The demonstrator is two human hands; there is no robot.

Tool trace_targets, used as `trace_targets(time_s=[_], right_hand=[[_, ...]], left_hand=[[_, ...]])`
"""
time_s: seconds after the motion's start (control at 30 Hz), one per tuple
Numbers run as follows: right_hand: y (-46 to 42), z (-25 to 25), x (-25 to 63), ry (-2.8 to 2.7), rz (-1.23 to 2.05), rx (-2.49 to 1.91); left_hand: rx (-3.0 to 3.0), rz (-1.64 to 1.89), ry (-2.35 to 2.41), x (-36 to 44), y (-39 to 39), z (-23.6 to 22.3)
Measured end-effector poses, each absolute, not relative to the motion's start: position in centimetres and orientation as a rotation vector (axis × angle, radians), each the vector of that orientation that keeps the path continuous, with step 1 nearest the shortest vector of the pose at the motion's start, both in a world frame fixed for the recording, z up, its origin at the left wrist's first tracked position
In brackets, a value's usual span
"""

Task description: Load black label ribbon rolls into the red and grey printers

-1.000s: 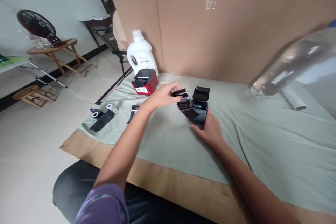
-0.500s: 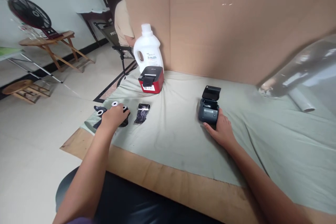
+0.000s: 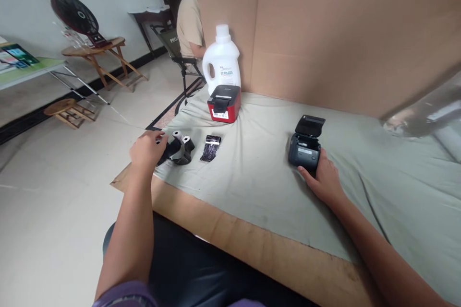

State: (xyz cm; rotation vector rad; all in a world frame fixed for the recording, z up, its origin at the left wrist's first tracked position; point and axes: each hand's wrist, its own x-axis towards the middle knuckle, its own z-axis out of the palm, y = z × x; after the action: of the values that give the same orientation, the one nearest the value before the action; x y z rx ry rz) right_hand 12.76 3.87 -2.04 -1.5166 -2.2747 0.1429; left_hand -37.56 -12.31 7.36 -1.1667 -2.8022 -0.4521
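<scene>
My left hand [image 3: 146, 151] is at the table's left edge, fingers curled on a black strip that runs into a small pile of black ribbon and white-cored rolls [image 3: 180, 146]. A separate black ribbon piece [image 3: 211, 147] lies just right of the pile. My right hand [image 3: 322, 180] grips the near end of a small dark printer [image 3: 304, 151], with the thumb on its left and the fingers on its right. The printer's lid [image 3: 309, 125] stands open. All of this rests on a grey-green cloth [image 3: 259, 177].
A red and black printer [image 3: 223, 103] and a white jug [image 3: 221, 60] stand at the back left against a cardboard wall [image 3: 324, 33]. A clear plastic roll [image 3: 421, 115] juts in from the right. A person sits on a chair [image 3: 189, 29] behind. A fan [image 3: 74, 12] stands on a wooden table.
My left hand carried a black ribbon from the dark printer to the pile at the left and now pulls back slightly along the edge. My right hand stayed on the printer.
</scene>
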Motion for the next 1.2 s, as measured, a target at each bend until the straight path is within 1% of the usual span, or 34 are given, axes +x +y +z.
trace_targets(time_s=[0.13, 0.23, 0.33, 0.4, 0.47, 0.53, 0.6, 0.67, 0.73, 0.8, 0.9, 0.97, 1.03, 1.13, 1.2], right_hand=[[3.9, -2.0, 12.8, -2.266, 0.148, -1.518], [4.0, -2.0, 12.7, -2.262, 0.143, -1.515], [4.1, -2.0, 12.7, -2.257, 0.134, -1.510], [4.2, -2.3, 12.8, -2.250, 0.148, -1.514], [4.2, -2.5, 12.9, -2.237, 0.187, -1.502], [4.1, -2.3, 13.1, -2.191, 0.222, -1.456], [3.6, -1.2, 12.9, -2.105, 0.199, -1.395], [3.0, 1.0, 12.1, -2.046, 0.146, -1.287], [2.1, 3.8, 10.5, -2.065, 0.189, -1.133], [1.3, 6.6, 8.0, -2.101, 0.438, -1.007], [1.0, 9.0, 3.9, -1.998, 0.945, -0.919], [1.6, 9.1, 1.9, -1.873, 1.189, -0.860], [2.9, 8.4, 1.2, -1.670, 1.319, -0.831], [5.2, 7.4, 2.4, -1.325, 1.537, -0.792], [6.6, 7.4, 3.9, -1.150, 1.717, -0.704]], left_hand=[[-1.137, -0.503, -2.781, -39.2, -12.8, 7.3], [-1.318, -0.471, -2.666, -38.9, -12.3, 7.3], [-1.512, -0.198, -2.655, -38.0, -10.7, 6.9], [-1.530, -0.017, -2.702, -37.8, -9.5, 6.5], [-1.483, 0.045, -2.754, -38.0, -8.7, 6.5], [-1.435, 0.023, -2.776, -38.1, -8.5, 7.1], [-1.384, -0.079, -2.719, -37.4, -8.8, 8.2], [-1.351, -0.272, -2.580, -35.2, -9.3, 9.6], [-1.390, -0.492, -2.419, -31.6, -9.4, 10.6], [-1.560, -0.651, -2.283, -26.8, -8.7, 11.0], [-1.906, -0.824, -2.054, -19.4, -6.6, 10.5], [-2.087, -0.882, -1.939, -15.3, -4.8, 10.1], [-2.207, -0.881, -1.867, -12.5, -3.1, 10.1], [-2.428, -0.894, -1.792, -10.8, -0.9, 10.9], [-2.567, -1.017, -1.826, -11.0, 0.5, 11.6]])
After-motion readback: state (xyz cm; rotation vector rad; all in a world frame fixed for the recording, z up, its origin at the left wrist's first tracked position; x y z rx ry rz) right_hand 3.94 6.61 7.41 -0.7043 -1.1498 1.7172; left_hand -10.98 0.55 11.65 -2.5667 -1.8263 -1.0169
